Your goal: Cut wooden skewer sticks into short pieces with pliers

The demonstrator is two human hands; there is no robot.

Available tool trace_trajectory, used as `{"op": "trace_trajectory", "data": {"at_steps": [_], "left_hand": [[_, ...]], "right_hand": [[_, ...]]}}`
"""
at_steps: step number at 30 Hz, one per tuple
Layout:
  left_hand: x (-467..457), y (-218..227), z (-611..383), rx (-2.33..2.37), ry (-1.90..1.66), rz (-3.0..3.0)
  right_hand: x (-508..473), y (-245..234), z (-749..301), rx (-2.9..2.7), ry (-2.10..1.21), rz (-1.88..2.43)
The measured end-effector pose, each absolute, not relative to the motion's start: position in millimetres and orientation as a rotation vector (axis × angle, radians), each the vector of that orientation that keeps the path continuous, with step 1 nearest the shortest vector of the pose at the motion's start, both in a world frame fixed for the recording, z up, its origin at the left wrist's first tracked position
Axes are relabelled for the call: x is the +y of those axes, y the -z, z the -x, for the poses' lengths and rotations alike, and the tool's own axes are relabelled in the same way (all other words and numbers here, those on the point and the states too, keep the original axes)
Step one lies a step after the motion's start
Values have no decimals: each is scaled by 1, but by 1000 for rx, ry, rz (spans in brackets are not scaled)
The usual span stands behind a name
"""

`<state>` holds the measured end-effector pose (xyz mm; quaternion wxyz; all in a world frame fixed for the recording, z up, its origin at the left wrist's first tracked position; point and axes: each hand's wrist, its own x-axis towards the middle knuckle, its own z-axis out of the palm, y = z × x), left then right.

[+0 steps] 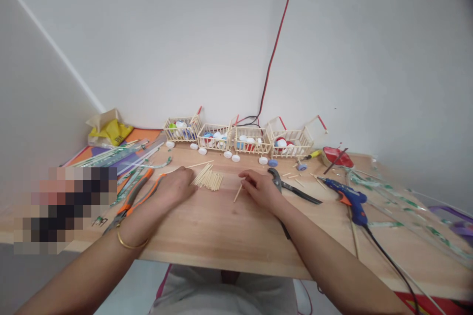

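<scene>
A row of short wooden sticks (pixel 212 180) lies side by side on the wooden table, with a few slanted ones at its left end. Against that end rests my left hand (pixel 178 184), palm down, thumb and forefinger apart at the sticks; its other fingers are largely hidden. To the right of the row, my right hand (pixel 260 189) pinches one short wooden stick (pixel 237 193) between thumb and fingertips, its lower end pointing down at the table. Black-handled pliers (pixel 275 177) lie just beyond my right hand, partly behind it. Orange-handled pliers (pixel 135 197) lie beside my left forearm.
Several small stick-built carts (pixel 252 147) holding bottle caps line the wall. At right are a blue glue gun (pixel 345 197) with its cord, a red dish (pixel 338 157) and clear plastic wrappers (pixel 406 206). Wrapped sticks and a yellow bag (pixel 111 133) lie at left.
</scene>
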<state>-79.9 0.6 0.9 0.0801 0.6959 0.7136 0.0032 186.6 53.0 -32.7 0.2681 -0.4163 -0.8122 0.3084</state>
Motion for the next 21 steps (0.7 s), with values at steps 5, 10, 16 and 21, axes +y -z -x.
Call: {"op": "trace_trajectory", "data": {"at_steps": [5,10,16,21], "left_hand": [[9,-1,82,2089,-79,-2117],[13,3,74,2112,-127,-2088],[-1,-6,81,2120,-171,-2080],[2,-37,144,2292,-246,-2023]], "right_hand": [[59,26,-176,-2232,-859,1129],[73,23,-157,-2350,-826,1109],[68,18,-158,-2396,-783,1097],[50,8,-196,-2380,-785,1130]]}}
